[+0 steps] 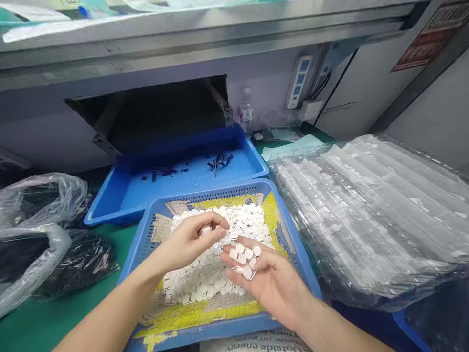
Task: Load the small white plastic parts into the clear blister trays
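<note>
My left hand (192,239) is over the basket with thumb and fingers curled toward each other, a small white cap-like piece (205,229) showing inside the curl. Palm up beside it, my right hand (273,278) cups several small white rounded pieces (245,259) on its fingers and palm. The fingertips of both hands are close together. Beneath them, a heap of similar white pieces (205,282) fills much of a blue perforated basket (314,288), which is lined with yellow and beige tape. Part of the heap is hidden by my hands.
A blue tray (234,170) holding small black parts (220,161) stands behind the basket. Plastic-wrapped translucent trays (373,210) are stacked at right. Clear bags (40,234) with dark contents lie at left. A water bottle (246,111) stands near a power strip (298,82), below a metal shelf (205,36).
</note>
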The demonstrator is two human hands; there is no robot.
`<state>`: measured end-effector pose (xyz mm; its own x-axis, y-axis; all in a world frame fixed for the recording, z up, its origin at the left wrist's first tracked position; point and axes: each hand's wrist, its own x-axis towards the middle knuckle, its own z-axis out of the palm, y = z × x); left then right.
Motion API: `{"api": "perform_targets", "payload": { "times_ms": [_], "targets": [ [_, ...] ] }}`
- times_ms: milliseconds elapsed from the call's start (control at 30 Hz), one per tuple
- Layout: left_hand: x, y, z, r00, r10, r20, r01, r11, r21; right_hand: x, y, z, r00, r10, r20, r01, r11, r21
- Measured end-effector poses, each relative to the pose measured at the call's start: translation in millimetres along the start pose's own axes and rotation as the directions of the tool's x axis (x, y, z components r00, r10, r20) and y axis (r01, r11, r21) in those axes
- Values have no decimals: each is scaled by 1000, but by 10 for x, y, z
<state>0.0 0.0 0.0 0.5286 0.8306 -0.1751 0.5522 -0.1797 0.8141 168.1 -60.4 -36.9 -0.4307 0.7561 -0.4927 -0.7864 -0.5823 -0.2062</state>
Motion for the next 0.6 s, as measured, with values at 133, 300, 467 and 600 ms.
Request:
{"api": "perform_targets", "payload": {
  "times_ms": [133,300,467,600],
  "targets": [
    [18,34,7,1000,-14,4,14,1000,-19,-17,3,-1,999,-8,-40,8,1000,11],
    [16,56,17,997,-58,41,62,993,-105,-1,2,-20,991,-60,-115,61,998,4],
    [12,74,95,997,28,72,-17,988,-151,27,19,-34,983,-134,-128,131,991,-27],
    [16,91,193,998,39,55,-30,989,-144,38,39,-19,981,-178,-77,172,982,-83]
  ]
}}
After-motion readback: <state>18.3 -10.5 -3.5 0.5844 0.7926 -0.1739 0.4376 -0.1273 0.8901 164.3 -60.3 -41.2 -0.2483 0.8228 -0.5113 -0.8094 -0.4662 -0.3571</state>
